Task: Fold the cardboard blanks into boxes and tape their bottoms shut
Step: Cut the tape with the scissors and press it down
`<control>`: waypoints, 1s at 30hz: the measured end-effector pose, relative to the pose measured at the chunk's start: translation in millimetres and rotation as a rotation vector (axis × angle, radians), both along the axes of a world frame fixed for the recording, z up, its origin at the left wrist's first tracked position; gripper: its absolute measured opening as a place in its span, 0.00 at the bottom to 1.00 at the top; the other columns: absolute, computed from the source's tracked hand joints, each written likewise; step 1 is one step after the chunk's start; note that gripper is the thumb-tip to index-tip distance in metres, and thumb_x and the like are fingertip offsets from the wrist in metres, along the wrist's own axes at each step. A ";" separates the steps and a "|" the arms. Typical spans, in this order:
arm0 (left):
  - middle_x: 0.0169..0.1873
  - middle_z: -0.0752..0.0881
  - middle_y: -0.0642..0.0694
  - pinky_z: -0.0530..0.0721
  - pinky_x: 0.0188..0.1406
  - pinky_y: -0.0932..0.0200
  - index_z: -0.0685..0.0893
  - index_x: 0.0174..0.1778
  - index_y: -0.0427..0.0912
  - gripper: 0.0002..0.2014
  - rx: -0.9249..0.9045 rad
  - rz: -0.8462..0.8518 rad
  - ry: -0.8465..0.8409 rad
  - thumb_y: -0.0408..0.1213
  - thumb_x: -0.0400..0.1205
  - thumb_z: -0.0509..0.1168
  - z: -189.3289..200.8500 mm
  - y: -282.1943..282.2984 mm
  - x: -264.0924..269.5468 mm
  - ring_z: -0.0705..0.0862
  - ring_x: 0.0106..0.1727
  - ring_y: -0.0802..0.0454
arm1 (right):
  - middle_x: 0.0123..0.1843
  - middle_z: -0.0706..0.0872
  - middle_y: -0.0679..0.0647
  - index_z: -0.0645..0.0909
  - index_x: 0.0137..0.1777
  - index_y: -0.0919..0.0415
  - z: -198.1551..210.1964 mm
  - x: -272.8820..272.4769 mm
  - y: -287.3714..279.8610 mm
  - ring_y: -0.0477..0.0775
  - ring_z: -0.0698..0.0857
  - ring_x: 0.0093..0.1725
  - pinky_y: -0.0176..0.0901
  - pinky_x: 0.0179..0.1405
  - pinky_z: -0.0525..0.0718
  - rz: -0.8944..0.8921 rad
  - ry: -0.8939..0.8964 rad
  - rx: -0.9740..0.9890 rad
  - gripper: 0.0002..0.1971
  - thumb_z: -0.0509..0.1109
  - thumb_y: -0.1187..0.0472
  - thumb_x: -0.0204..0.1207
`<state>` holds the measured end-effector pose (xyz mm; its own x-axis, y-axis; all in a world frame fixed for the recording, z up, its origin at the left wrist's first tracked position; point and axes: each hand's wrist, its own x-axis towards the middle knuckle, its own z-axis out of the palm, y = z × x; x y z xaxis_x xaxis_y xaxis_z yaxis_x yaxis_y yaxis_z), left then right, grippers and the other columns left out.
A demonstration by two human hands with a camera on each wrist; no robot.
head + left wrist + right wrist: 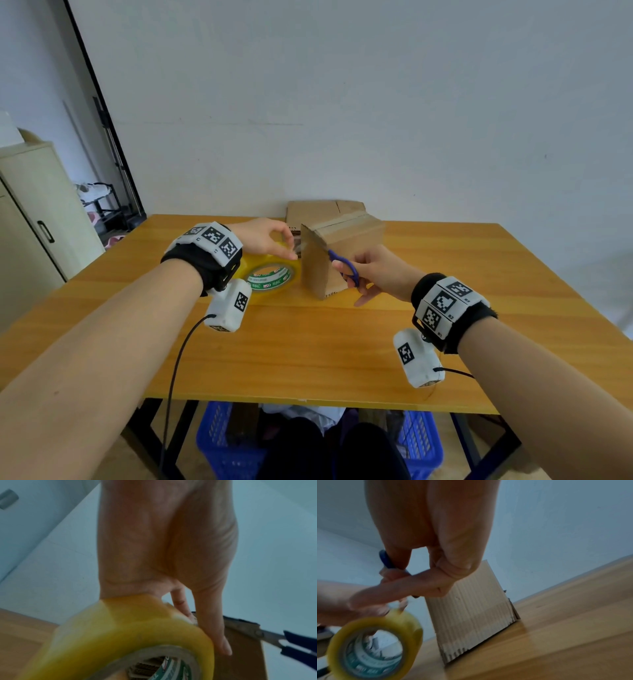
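My left hand point(263, 240) grips the yellow tape roll point(270, 274) just left of the folded cardboard box point(342, 253) mid-table; my right hand point(373, 274) holds blue scissors point(344, 265) at the box's near-left edge. Risk: the blades sit near my left fingertips point(224, 649) and could nick them, or slack tape could fold onto itself.

Bare forearms; black wristbands point(191, 262) carry white marker-printed blocks and cabled cameras point(227, 305).

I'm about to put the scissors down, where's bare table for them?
Bare wood lies between the box and the table's near edge, and right of the box. It is crowded around the tape roll, both hands and the scissors.
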<state>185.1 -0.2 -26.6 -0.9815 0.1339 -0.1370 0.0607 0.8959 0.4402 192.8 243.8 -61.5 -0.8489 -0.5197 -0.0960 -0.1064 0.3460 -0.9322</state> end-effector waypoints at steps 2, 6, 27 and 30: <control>0.59 0.79 0.54 0.71 0.63 0.54 0.82 0.54 0.48 0.16 -0.027 0.001 -0.006 0.48 0.73 0.75 -0.6 -5.6 2.1 0.73 0.62 0.53 | 0.33 0.80 0.55 0.82 0.39 0.64 1.4 -2.1 5.8 0.46 0.77 0.25 0.44 0.30 0.88 -0.010 -0.002 0.003 0.15 0.70 0.52 0.78; 0.51 0.76 0.55 0.68 0.57 0.57 0.81 0.56 0.45 0.19 -0.062 0.019 0.016 0.48 0.73 0.75 -2.4 -13.3 5.9 0.72 0.61 0.52 | 0.33 0.82 0.56 0.82 0.36 0.62 1.0 -1.7 7.2 0.46 0.78 0.26 0.44 0.30 0.88 -0.005 0.018 0.071 0.14 0.72 0.52 0.77; 0.30 0.73 0.53 0.68 0.31 0.56 0.75 0.41 0.47 0.07 -0.081 -0.010 0.258 0.42 0.81 0.66 -70.3 -11.5 51.7 0.70 0.32 0.50 | 0.35 0.86 0.58 0.83 0.42 0.67 -7.5 9.3 -9.9 0.49 0.82 0.31 0.43 0.29 0.89 -0.059 0.105 0.109 0.17 0.73 0.49 0.75; 0.33 0.75 0.52 0.69 0.29 0.57 0.74 0.47 0.50 0.05 -0.166 -0.015 0.274 0.42 0.82 0.64 -70.8 -8.0 50.2 0.73 0.33 0.50 | 0.34 0.86 0.58 0.83 0.45 0.68 -6.0 10.0 -12.3 0.47 0.81 0.29 0.44 0.31 0.90 -0.066 0.086 0.116 0.19 0.73 0.48 0.74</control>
<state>235.3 -8.2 -97.4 -0.9830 0.1461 0.1113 0.1702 0.9523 0.2532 202.9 231.5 -67.5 -0.8888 -0.4518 -0.0772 -0.1578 0.4598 -0.8739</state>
